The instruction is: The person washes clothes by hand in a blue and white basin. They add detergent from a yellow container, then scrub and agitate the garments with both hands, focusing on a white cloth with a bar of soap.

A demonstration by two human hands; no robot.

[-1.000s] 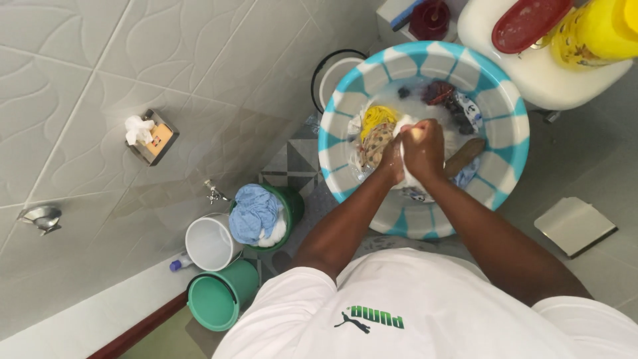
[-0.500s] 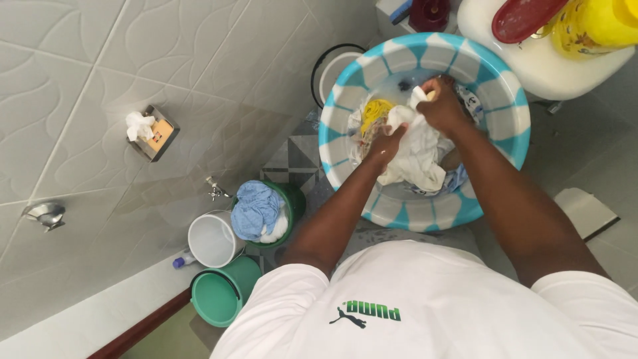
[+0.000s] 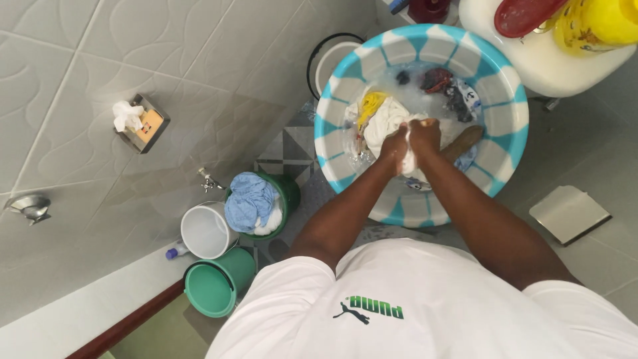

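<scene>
A blue and white striped wash basin (image 3: 505,143) stands on the floor with soapy water and several soaked clothes in it. My left hand (image 3: 393,151) and my right hand (image 3: 425,135) are pressed together over its middle, both shut on a white cloth (image 3: 385,123) bunched between them. A yellow garment (image 3: 370,102) lies just left of the white cloth. Dark garments (image 3: 446,86) float at the far side, and a brown brush-like piece (image 3: 464,141) lies right of my right hand.
A green bucket holding a blue towel (image 3: 249,199), a white bucket (image 3: 205,231) and an empty green bucket (image 3: 216,286) stand at the left by a wall tap (image 3: 207,179). A soap holder (image 3: 139,123) hangs on the tiled wall. A white stool (image 3: 545,60) carries a red lid and yellow container.
Half a second ago my hands were apart, stretching the white cloth toward the far rim. Now they have drawn back together at the basin's middle with the cloth bunched between them.
</scene>
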